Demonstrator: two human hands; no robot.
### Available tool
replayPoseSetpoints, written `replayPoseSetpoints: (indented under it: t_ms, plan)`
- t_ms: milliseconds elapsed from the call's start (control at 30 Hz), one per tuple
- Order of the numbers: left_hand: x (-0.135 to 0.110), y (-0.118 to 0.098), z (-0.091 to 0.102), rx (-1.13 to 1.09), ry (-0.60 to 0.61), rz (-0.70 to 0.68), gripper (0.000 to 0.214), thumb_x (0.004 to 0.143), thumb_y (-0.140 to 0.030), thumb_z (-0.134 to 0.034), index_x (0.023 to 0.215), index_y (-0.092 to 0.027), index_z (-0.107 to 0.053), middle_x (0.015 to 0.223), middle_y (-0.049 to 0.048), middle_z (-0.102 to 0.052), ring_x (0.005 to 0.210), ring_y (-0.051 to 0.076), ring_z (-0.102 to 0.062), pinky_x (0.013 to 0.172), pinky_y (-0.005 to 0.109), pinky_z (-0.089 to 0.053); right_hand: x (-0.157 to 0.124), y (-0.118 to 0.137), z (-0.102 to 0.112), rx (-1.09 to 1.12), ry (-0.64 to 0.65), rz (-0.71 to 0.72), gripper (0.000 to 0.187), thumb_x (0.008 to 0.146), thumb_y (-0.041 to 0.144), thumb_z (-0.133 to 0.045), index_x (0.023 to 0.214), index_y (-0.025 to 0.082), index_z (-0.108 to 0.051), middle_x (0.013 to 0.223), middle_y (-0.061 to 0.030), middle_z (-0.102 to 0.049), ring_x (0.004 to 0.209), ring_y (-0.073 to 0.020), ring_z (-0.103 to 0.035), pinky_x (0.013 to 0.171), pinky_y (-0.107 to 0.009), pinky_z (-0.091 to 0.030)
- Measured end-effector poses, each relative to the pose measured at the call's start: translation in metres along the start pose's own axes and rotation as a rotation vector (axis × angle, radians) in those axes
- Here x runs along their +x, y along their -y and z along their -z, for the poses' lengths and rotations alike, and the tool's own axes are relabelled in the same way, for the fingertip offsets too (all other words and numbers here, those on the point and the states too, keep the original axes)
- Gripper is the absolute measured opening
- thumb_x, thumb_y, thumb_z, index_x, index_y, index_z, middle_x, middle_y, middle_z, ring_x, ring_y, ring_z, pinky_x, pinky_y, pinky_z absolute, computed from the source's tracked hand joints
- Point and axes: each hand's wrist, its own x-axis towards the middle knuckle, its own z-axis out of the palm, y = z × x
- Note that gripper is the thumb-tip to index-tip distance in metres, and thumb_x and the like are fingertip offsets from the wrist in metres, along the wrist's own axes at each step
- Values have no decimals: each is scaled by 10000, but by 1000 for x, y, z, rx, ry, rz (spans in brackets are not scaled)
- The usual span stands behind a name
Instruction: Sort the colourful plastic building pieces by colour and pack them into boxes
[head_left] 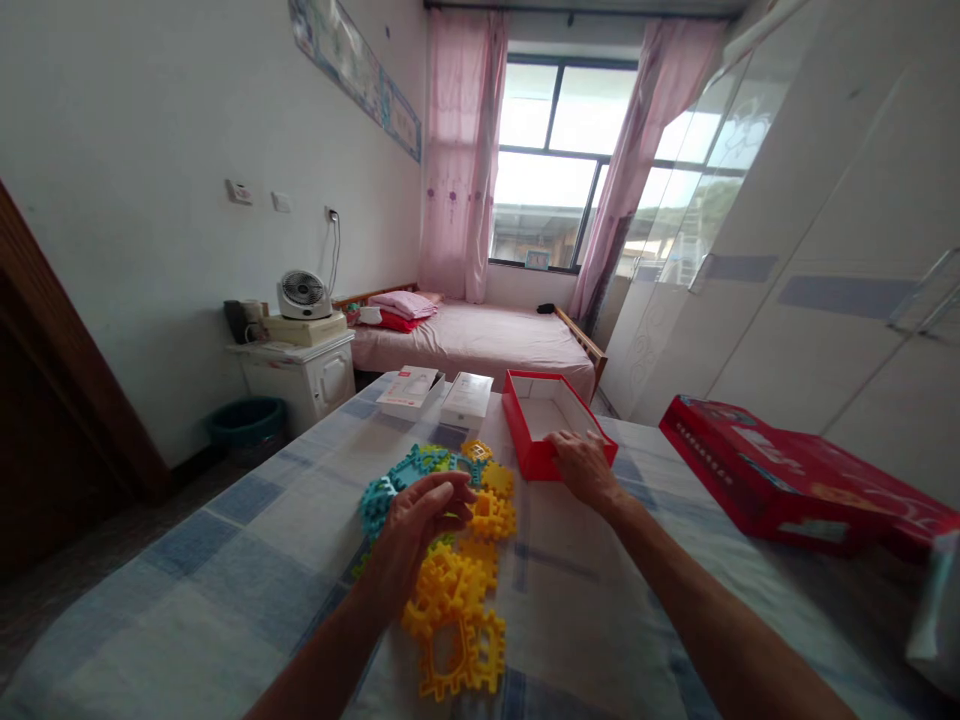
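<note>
A heap of interlocking plastic pieces [457,590], yellow, orange and teal, lies on a bed with a blue-and-white checked cover [225,560]. My left hand [416,525] rests on the heap with fingers curled over some pieces; what it grips is hidden. My right hand [583,465] lies palm down on the near rim of an open red box [525,420] with a white inside, fingers curved over the edge.
Two white boxes [439,393] stand behind the heap. A red box lid [795,475] lies at the right. Beyond are a second bed [480,335], a white nightstand with a fan [304,350], a teal basin [246,420], a wardrobe [825,250] and a window.
</note>
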Motion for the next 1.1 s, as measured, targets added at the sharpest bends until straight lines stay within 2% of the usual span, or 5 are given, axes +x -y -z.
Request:
replayPoseSetpoints:
  t_ms: [267,433,633,833,1100]
  plan:
    - [7,4,10,-36,-114,-75,218,786,-308,-614,917,-140,-664,803,39,-662,700,117,-591,669,232,-479,29,50,-9,44,-142,-4,327,900,133,-369,1195,169,-504,1174,-124,-556,1101,-222,-483,987,-394,-264]
    - [6,5,6,32,-192,-174,203,771,-311,-618,866,-140,-671,749,19,-651,647,106,-572,631,221,-473,29,87,-25,364,31,203,348,941,343,-356,1252,234,-472,1276,-61,-507,1101,-162,-505,919,-275,-374]
    - [8,4,11,183,-340,-285,186,754,-316,-626,833,-152,-666,715,-5,-645,623,98,-570,628,212,-461,33,113,-56,431,95,65,450,912,460,-381,1209,153,-523,1230,-168,-537,1166,-263,-466,954,-418,-363]
    - [9,-1,10,270,-372,-330,172,761,-310,-604,817,-158,-662,685,-12,-642,602,100,-564,632,220,-464,11,136,-45,527,94,98,451,935,485,-296,1252,235,-496,1293,-78,-527,1187,-198,-472,974,-355,-375]
    - [1,-1,9,506,-351,-387,224,769,-368,-585,843,-171,-661,700,0,-657,621,125,-592,633,227,-491,-45,84,0,570,-149,35,458,891,334,-430,1312,153,-436,1368,-118,-447,1266,-217,-398,1044,-395,-326]
